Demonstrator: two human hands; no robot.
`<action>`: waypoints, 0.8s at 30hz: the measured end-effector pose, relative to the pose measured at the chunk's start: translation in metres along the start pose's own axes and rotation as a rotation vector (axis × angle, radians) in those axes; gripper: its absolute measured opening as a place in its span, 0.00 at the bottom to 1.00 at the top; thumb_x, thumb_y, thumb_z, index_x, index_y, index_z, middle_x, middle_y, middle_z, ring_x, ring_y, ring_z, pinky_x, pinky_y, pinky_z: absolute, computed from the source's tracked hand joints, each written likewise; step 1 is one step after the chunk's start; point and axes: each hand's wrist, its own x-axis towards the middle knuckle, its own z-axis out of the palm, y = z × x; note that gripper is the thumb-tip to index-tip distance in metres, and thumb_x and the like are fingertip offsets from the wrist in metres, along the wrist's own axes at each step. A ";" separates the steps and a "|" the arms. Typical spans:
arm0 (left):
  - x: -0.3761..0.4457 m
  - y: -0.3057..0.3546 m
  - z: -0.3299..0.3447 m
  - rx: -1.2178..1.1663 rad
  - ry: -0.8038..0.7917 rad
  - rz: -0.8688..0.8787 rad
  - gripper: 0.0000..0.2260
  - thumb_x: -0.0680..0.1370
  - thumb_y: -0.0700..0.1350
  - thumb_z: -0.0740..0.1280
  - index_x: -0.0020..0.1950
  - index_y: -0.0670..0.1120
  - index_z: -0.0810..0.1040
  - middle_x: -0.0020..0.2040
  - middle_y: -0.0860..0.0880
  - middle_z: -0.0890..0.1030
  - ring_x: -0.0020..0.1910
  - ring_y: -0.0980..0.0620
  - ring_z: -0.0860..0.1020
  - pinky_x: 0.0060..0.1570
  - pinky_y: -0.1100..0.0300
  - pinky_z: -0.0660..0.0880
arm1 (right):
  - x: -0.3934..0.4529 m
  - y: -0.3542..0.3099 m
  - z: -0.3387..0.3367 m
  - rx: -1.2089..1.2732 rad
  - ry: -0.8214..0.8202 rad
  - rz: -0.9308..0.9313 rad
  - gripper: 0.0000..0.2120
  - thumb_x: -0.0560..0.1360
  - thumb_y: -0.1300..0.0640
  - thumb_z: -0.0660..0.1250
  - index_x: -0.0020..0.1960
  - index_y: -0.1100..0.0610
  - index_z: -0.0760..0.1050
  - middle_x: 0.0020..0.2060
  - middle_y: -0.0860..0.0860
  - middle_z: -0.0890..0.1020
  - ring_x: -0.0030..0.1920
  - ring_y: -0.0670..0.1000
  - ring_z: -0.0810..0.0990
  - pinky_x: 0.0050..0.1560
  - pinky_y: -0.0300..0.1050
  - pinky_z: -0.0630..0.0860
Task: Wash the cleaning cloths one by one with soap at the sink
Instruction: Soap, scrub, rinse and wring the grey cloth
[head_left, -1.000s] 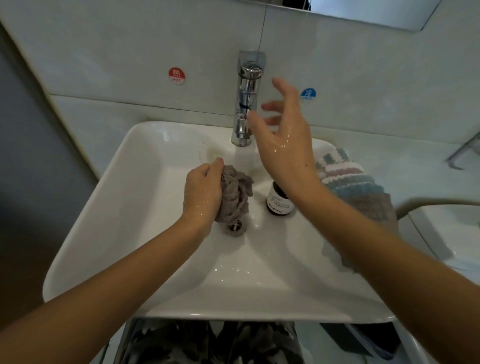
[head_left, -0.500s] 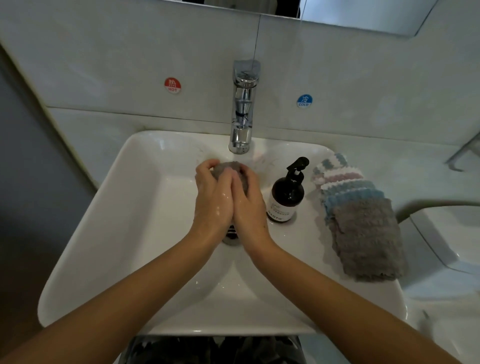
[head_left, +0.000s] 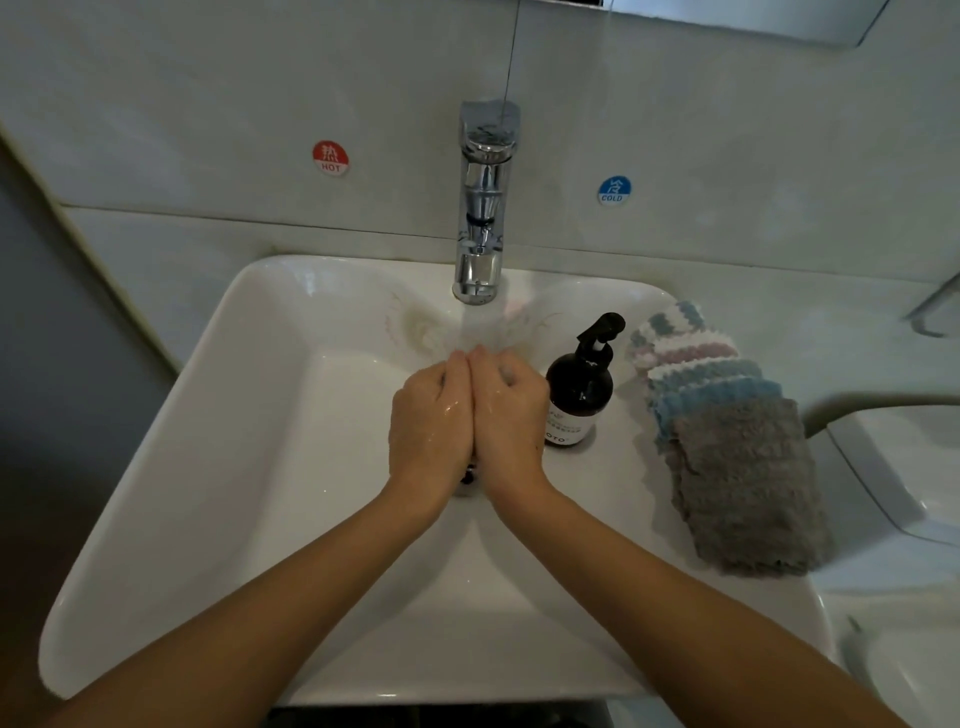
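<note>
White porcelain surrounds my two wet hands, which meet over the middle of the sink (head_left: 171, 467), just in front of the running stream from the chrome tap (head_left: 483, 208). My left hand (head_left: 431, 415) and right hand (head_left: 511, 410) are pressed side by side, fingers curled inward and knuckles up. The cloth I am washing is hidden inside them; nothing of it shows, so I judge rather than see that both hands grip it.

To do this step well, I think I should keep the bundle under the water, rub one half against the other, and squeeze until suds run clear, holding it low so splashes stay in the basin.

Just right of my right hand, on the basin's ledge, stands a dark pump bottle of soap (head_left: 579, 395), upright and untouched. Beyond it, on the counter, lies the pile of cleaning cloths (head_left: 727, 441), overlapped like tiles: a fluffy grey one nearest me, then blue, pale, pink-striped and blue-and-white ones behind. They look dry and plush, likely heavy once soaked.
</note>
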 end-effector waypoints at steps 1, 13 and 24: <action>0.000 0.000 0.001 -0.007 0.000 -0.013 0.20 0.83 0.46 0.56 0.33 0.46 0.77 0.28 0.52 0.78 0.29 0.58 0.77 0.29 0.65 0.71 | 0.001 0.001 0.000 -0.008 -0.002 -0.001 0.15 0.78 0.60 0.65 0.33 0.60 0.70 0.28 0.54 0.70 0.31 0.51 0.69 0.33 0.45 0.68; 0.000 0.004 -0.010 -0.109 0.029 0.157 0.14 0.83 0.46 0.59 0.43 0.39 0.76 0.34 0.48 0.78 0.32 0.56 0.76 0.31 0.65 0.73 | -0.001 -0.008 -0.002 -0.051 -0.151 -0.079 0.07 0.82 0.51 0.61 0.52 0.55 0.71 0.37 0.44 0.78 0.36 0.39 0.78 0.41 0.38 0.77; 0.005 0.004 -0.013 -0.146 -0.064 0.138 0.06 0.76 0.55 0.57 0.51 0.58 0.70 0.54 0.47 0.77 0.52 0.48 0.79 0.50 0.43 0.79 | 0.010 -0.013 -0.011 -0.101 -0.258 0.018 0.11 0.80 0.47 0.62 0.54 0.54 0.74 0.46 0.49 0.81 0.46 0.46 0.81 0.42 0.41 0.80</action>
